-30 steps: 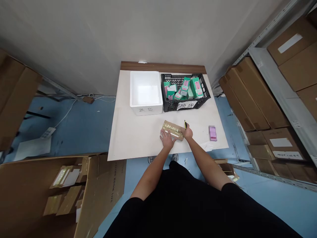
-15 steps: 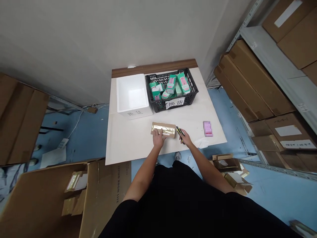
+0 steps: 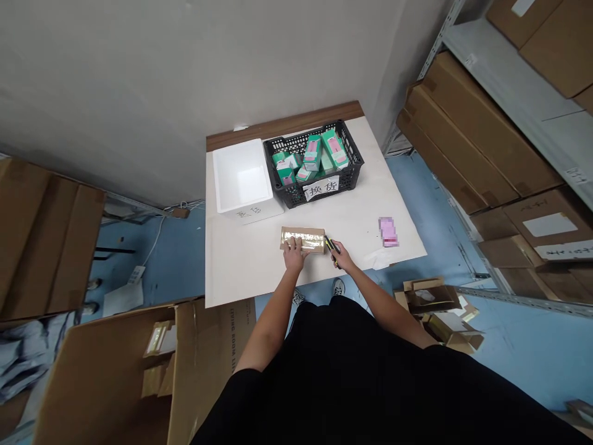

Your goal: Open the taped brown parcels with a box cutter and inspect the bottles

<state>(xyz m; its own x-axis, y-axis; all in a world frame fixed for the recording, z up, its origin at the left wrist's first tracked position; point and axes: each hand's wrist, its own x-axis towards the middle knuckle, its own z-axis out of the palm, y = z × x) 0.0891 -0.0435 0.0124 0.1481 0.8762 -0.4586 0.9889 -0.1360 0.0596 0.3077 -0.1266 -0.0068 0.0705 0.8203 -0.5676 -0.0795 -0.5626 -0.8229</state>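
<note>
A small brown cardboard box [image 3: 316, 233] with shiny tape along its top lies near the front of the white-topped table. My left hand [image 3: 293, 254] grips it from the front left, fingers over the taped top and thumb along the near side. In my right hand [image 3: 341, 256] is a black and yellow utility knife [image 3: 330, 245], the fingers wrapped round its handle. The knife's front end is at the right end of the box; whether the blade touches the cardboard is too small to tell.
Behind the box stand a white foam bin [image 3: 244, 209] and a black crate [image 3: 296, 198] of green and pink boxes. A blurred pink item [image 3: 388, 232] lies at right. A large open carton [image 3: 111, 371] stands at lower left, shelving [image 3: 500, 52] at right.
The knife has come closer to the right end of the box. My left hand keeps its hold on the box. The whole view has shifted and turned slightly.
</note>
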